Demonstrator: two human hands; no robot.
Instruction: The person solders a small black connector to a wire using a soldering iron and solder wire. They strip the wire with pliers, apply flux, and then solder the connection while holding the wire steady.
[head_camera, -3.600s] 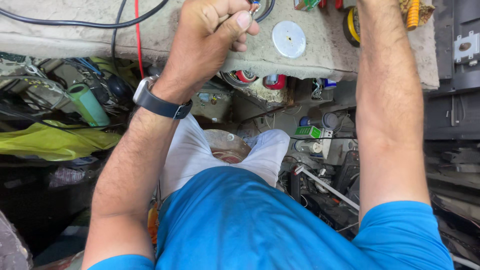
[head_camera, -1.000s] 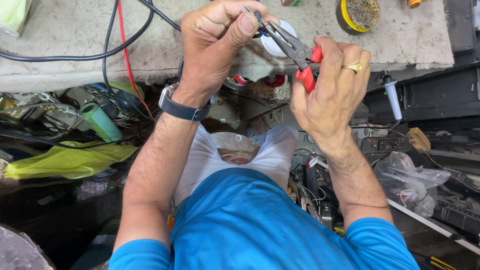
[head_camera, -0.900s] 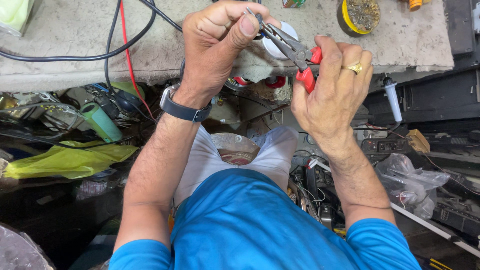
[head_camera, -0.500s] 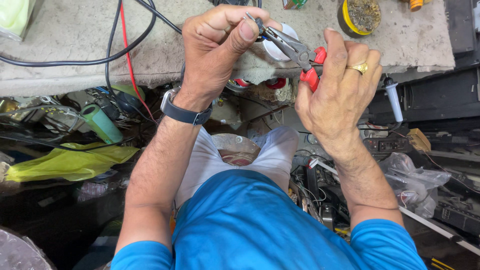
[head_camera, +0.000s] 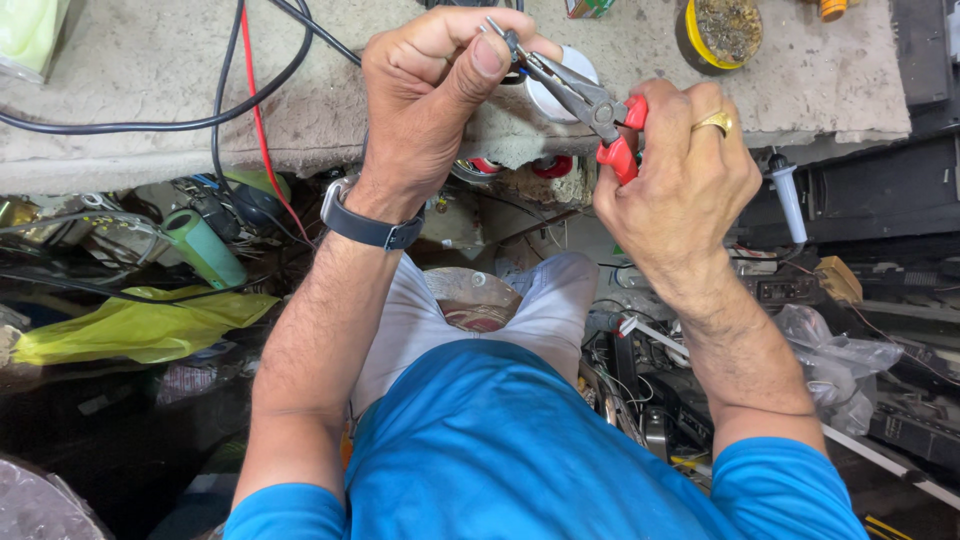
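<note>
Right hand (head_camera: 680, 180) has raised the pliers (head_camera: 580, 100); left hand (head_camera: 430, 90) still pinching

Rough grey table (head_camera: 120, 70), worn near edge. Black cables (head_camera: 150, 125) and red wire (head_camera: 258, 110) run over the left part and drop off that edge. White round lid (head_camera: 575, 75) mid-table, yellow-rimmed tin (head_camera: 722, 30) toward far right

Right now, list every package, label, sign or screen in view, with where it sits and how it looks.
Tin: round, yellow-rimmed, open, grey-brown contents, top of bench, right of centre.
Small pack: red and green, cut off at top edge.
Yellow bag: crumpled plastic, under bench, left.
Clear bag: crumpled plastic, lower right.
Watch: dark, on left wrist, its face not visible.
No signs or lit screens show.
</note>
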